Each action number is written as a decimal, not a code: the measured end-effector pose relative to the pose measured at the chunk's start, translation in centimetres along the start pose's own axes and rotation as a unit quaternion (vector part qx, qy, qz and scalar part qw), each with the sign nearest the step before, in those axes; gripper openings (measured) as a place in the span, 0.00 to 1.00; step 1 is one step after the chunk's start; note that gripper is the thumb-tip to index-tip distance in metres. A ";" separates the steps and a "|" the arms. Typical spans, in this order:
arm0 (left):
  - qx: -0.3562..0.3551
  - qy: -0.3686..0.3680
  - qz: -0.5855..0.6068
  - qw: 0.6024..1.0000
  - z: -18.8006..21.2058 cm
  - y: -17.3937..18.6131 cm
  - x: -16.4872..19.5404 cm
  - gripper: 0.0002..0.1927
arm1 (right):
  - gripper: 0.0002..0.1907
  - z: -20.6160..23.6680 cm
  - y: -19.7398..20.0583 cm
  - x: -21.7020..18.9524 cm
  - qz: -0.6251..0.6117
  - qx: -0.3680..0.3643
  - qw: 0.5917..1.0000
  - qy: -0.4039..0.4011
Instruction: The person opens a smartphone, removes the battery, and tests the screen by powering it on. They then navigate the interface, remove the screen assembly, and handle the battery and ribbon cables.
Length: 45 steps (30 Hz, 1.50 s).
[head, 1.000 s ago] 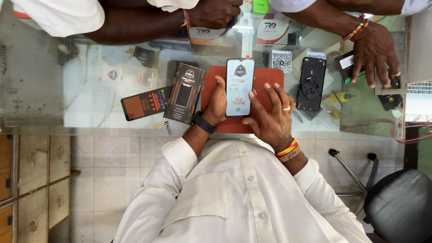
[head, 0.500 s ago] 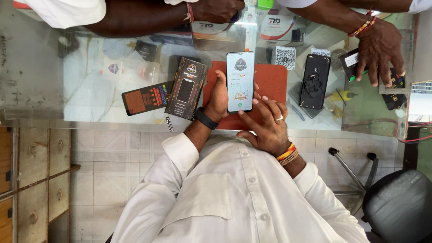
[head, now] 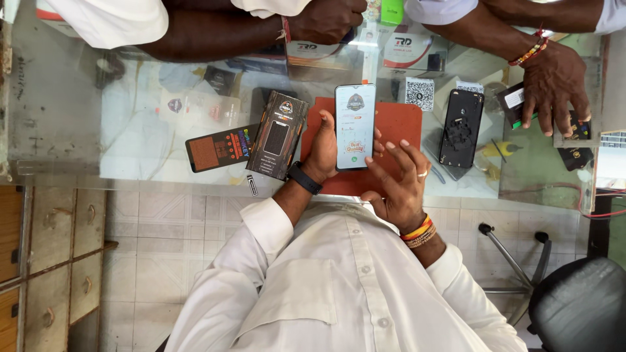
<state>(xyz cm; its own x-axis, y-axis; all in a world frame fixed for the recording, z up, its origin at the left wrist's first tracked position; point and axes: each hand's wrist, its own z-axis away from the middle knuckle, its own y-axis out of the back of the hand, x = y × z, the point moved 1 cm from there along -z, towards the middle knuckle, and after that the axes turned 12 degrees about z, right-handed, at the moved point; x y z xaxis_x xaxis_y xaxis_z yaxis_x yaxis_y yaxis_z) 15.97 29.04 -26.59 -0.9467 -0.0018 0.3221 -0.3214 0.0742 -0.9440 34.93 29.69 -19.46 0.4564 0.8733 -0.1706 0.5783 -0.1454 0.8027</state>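
Smartphone (head: pixel 355 124) screen-up over red mat (head: pixel 405 127) on table (head: pixel 130 153). My left hand (head: pixel 324 153) grip pinching its edge; right hand (head: pixel 398 186) fingers spread, tips at lower right edge. Step, I judge: handling screen. Next calls for steady left hold, light right touch.

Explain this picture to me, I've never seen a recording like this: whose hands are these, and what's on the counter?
There is one view, looking straight down on a glass counter. The person in white holds a phone in the left hand; the right hand is open beside it, fingers spread. Under them lies a red mat. To its left are a black box and a dark card; to its right, an opened black phone. Another person's hand rests opposite.
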 end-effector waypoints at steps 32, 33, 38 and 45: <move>-0.014 0.010 0.021 1.000 0.2 -0.2 0.1 0.60 | 0.28 0.2 -0.3 -2.0 0.098 -0.020 0.994 0.050; -0.011 0.009 0.020 1.000 0.2 -0.3 0.1 0.60 | 0.29 0.2 -0.3 -2.0 0.093 -0.017 0.994 0.048; -0.024 -0.004 0.012 1.000 0.2 -0.5 0.3 0.59 | 0.31 0.0 -0.1 -2.1 0.087 -0.008 0.995 0.038; 0.013 -0.015 -0.014 1.000 0.2 -0.4 0.2 0.61 | 0.33 -1.0 0.0 -2.1 0.089 -0.011 0.995 0.045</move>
<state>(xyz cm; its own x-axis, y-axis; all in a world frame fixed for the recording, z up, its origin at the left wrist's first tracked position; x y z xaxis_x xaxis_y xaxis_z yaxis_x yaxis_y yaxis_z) 15.90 28.77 -26.13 -0.9371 -0.0337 0.3475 -0.3488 0.0472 -0.9360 33.26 28.30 -18.54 0.4868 0.8731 0.0260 0.4781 -0.2912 0.8286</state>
